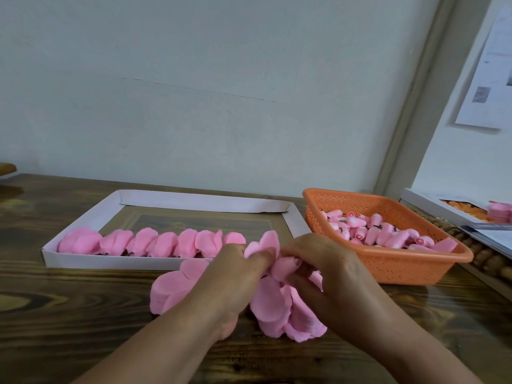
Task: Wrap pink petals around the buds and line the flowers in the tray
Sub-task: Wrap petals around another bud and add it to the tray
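Seven flowers (155, 243) in one tray (116, 261); perhaps twenty buds (379, 234).

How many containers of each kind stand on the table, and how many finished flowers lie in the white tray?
White cardboard tray: 1
Orange plastic basket: 1
Finished pink flowers in the tray's row: 7
Total: 9
An eighth flower is in both hands, outside the tray.

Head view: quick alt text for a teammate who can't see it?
Both hands, left and right, wrap a pink petal around a bud above loose petals on a wooden table. Finished flowers line a white tray; an orange basket holds buds.
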A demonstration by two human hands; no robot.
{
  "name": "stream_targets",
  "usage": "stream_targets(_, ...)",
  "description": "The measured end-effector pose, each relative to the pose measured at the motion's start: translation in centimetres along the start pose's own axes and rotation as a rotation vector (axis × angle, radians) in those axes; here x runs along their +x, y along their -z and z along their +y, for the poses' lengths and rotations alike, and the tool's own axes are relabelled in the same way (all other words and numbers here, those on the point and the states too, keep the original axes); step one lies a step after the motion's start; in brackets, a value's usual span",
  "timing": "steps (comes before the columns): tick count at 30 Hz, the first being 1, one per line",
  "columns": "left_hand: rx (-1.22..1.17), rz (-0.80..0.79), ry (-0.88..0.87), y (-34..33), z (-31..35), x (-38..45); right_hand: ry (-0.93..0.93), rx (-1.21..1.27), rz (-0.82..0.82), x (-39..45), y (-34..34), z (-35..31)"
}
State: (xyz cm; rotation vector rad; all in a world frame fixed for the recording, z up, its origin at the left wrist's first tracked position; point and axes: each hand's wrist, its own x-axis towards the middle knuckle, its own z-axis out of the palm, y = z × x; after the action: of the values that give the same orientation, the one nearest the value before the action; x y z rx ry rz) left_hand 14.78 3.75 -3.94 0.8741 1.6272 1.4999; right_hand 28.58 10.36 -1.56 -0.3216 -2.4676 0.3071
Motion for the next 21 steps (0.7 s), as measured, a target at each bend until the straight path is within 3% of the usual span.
stream_targets(3, -0.019, 0.043, 0.002, 0.0, -0.2, 0.0, -0.007, -0.012, 0.066, -0.4, -0.5, -0.2)
stream_targets(10, -0.053, 0.095, -0.002, 0.2, -0.6, 0.1, 0.201, -0.217, 0.168, -1.1, -1.6, -0.9)
stream_targets(13, 0.033, 0.063, -0.075, 0.3, -0.7, -0.1, 0.090, -0.112, 0.157, -0.8, -1.2, -0.5)
stream_targets(17, 0.154, -0.040, -0.168, 0.2, -0.4, -0.8, -0.122, 0.106, 0.007, -0.3, 0.0, 0.3)
stream_targets(21, 0.081, -0.137, -0.203, 0.5, -0.1, -1.0, -0.169, 0.206, 0.003, -0.2, 0.2, 0.5)
